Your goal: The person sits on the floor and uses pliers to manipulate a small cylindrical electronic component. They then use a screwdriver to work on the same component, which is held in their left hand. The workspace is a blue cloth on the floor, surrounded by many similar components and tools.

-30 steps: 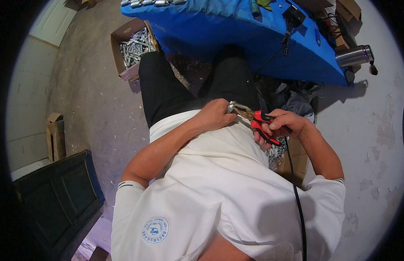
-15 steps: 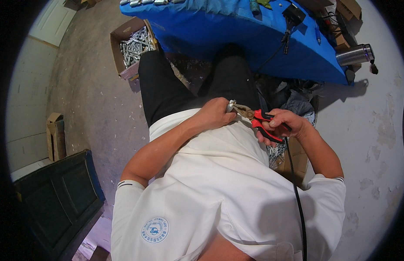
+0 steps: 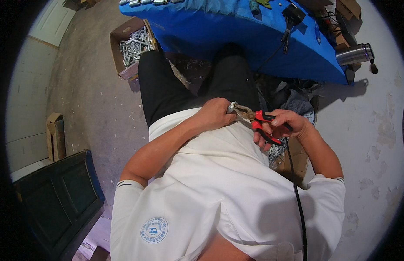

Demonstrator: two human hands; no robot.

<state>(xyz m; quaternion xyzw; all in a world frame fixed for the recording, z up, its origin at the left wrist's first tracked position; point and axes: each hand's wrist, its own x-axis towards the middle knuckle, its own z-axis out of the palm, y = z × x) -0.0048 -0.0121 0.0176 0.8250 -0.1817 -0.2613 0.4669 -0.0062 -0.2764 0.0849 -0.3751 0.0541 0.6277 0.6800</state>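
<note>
Close against my waist, my left hand (image 3: 214,114) is closed around a small silvery metal piece (image 3: 231,107), whose end sticks out by the thumb; most of it is hidden in the fingers. My right hand (image 3: 286,123) grips pliers (image 3: 259,115) with red and black handles, the handles spread apart. The worn metal jaws point left and reach the protruding end of the piece. Whether they pinch it or only touch it is too small to tell.
Ahead stands a table with a blue cover (image 3: 189,26), holding metal parts and a black adapter (image 3: 293,15). A carton (image 3: 118,52) of metal pieces sits left of my knee. A steel cylinder (image 3: 355,55) juts out at right. A black cable (image 3: 299,204) hangs below my right hand.
The pliers have turned slightly at the metal piece, their lower handle shifting a little down and left with my right fingers. My left hand stays nearly still.
</note>
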